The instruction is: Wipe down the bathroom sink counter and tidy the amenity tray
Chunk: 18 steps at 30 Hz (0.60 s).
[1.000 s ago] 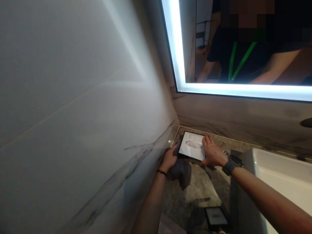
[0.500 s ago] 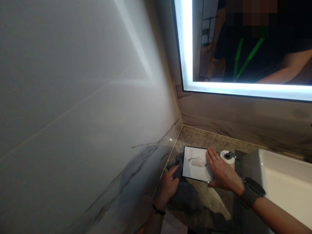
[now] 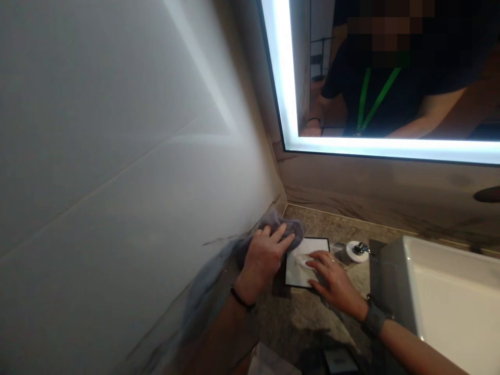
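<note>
My left hand [image 3: 265, 253] presses a grey-blue cloth [image 3: 292, 232] in the corner where the side wall meets the counter, its fingers over the fabric. The cloth bunches up against the far left edge of a white, dark-edged tissue box [image 3: 289, 273]. A white tissue [image 3: 302, 260] pokes from the opening in the box top. My right hand [image 3: 336, 285] is over the right part of the box, fingers curved and apart, fingertips at the tissue. Its thumb is separate from the forefinger.
Right of the box stands a white dispenser bottle [image 3: 356, 252] with a metal pump. Farther right is a white basin [image 3: 410, 271]. A lit mirror [image 3: 351, 145] hangs above the counter [image 3: 308, 315]. Near the front lie a pale box-like object [image 3: 271, 360] and a dark one [image 3: 340, 360].
My left hand and the cloth have moved up and forward along the wall to the box's far left corner. My right hand has shifted from the box's right edge to the tissue.
</note>
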Motion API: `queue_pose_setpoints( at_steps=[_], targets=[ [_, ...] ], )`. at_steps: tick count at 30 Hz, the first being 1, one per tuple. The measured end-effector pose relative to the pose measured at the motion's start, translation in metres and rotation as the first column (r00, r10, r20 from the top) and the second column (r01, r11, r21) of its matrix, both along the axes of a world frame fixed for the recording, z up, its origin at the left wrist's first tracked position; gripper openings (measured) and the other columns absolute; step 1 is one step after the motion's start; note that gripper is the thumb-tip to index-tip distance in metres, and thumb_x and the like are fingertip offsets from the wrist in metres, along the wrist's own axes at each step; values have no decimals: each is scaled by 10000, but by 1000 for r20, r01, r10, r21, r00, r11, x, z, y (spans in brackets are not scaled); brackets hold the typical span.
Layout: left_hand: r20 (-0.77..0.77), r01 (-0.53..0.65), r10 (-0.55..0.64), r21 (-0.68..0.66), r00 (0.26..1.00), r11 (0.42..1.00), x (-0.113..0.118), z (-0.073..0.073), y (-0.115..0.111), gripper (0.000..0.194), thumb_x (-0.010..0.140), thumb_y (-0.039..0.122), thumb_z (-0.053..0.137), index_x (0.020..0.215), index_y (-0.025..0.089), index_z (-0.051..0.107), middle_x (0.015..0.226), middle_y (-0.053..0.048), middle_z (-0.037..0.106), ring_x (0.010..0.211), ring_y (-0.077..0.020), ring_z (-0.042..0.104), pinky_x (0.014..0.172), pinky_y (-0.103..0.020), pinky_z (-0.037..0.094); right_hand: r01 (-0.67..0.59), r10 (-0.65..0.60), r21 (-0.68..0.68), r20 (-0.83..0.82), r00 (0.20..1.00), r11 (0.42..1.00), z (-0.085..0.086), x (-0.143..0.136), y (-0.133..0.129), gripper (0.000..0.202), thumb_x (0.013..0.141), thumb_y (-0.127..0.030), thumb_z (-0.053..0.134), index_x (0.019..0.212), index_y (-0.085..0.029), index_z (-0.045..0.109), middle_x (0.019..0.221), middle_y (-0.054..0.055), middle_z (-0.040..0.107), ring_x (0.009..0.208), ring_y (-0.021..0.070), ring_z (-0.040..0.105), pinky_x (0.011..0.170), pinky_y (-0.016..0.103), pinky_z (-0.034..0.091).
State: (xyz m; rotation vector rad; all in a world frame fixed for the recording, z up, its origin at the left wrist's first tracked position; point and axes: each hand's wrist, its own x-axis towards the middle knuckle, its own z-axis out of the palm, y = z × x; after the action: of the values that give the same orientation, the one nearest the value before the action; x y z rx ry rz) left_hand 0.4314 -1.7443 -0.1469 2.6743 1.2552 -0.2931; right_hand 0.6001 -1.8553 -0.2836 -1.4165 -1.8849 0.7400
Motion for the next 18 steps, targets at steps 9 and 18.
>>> queue_pose_setpoints(
  at_steps=[9, 18],
  targets=[
    [77, 472, -466, -181, 881, 863, 61, -68, 5, 320, 965, 262, 417, 1173, 310, 656, 1398, -33, 524, 1190, -249, 436, 990, -403, 323, 22, -26, 53, 84, 996, 998, -38, -20, -23, 459, 879, -185, 569, 1317, -148, 436, 1220, 147, 577, 1126, 320, 544, 944, 541, 525],
    [-76, -128, 129, 14, 989, 992, -8, -78, 0, 514, 892, 89, 362, 1294, 314, 588, 1394, -106, 491, 1124, -287, 513, 951, -459, 434, 35, -53, 180, 97, 994, 983, -36, -22, -22, 576, 861, -123, 509, 1396, -103, 296, 1338, 185, 503, 1283, 343, 434, 1022, 586, 482]
  ],
)
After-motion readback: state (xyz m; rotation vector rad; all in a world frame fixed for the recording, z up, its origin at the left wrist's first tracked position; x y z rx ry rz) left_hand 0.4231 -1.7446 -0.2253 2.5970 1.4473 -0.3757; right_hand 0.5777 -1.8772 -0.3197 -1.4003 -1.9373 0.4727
